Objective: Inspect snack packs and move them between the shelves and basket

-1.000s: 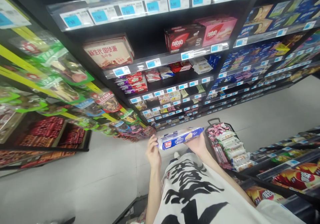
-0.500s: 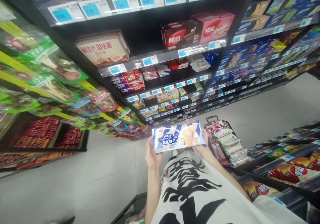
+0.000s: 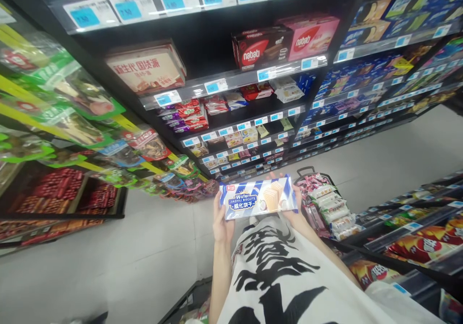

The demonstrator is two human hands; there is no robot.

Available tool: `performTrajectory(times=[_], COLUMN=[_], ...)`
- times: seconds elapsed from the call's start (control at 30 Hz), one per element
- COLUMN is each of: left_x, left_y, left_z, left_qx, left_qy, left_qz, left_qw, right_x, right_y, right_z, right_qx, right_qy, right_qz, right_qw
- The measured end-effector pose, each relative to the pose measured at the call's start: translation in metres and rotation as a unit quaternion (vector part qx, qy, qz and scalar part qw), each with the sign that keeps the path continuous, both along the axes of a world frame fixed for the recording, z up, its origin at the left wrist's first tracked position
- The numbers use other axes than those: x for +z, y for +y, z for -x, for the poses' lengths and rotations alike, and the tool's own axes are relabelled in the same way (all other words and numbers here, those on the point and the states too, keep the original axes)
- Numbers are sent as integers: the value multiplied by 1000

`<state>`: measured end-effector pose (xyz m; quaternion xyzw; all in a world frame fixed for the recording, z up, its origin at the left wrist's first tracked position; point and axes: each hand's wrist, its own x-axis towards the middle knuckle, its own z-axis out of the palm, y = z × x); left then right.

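A blue-and-white striped pack of wafer biscuits [image 3: 258, 197] lies level across both hands in front of my body, its printed face turned up. At the pack's left end, my left hand [image 3: 222, 222] grips the edge, thumb along the side. The other end is held by my right hand [image 3: 293, 211]; its fingers go behind the wrapper and are partly hidden, with some tips showing above the top edge. Just right of the pack, below hand height, stands a trolley or basket [image 3: 306, 171] filled with pink and white snack packs [image 3: 334, 207].
Ahead rises a dark shelf unit with price tags, holding nabati boxes [image 3: 262, 49] and a beige box [image 3: 146, 68]. Hanging snack bags [image 3: 87, 92] line the left. A bin of red-wrapped sticks [image 3: 60, 189] stands lower left. Shelves with orange-red bags [image 3: 423, 242] are at the right.
The view has shifted very slightly. Both hands keep hold of the wafer pack in almost the same place.
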<state>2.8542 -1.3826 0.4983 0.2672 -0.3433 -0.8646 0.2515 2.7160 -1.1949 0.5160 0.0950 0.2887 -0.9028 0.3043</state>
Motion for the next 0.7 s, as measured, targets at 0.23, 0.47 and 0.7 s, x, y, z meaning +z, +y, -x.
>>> performTrajectory(times=[0.23, 0.47, 0.7], left_x=[-2, 3, 2], left_y=[-1, 1, -2], left_z=[1, 1, 2], left_qx=[-6, -13, -78], left_qy=[4, 18, -40], left_qz=[16, 17, -2], left_qw=[1000, 1000, 996], right_x=[0, -6, -8], right_y=[1, 1, 3], right_z=[0, 1, 2], right_qx=[0, -13, -16], right_qy=[-9, -6, -5], right_qz=[0, 5, -18], right_qw=[1000, 1000, 1000])
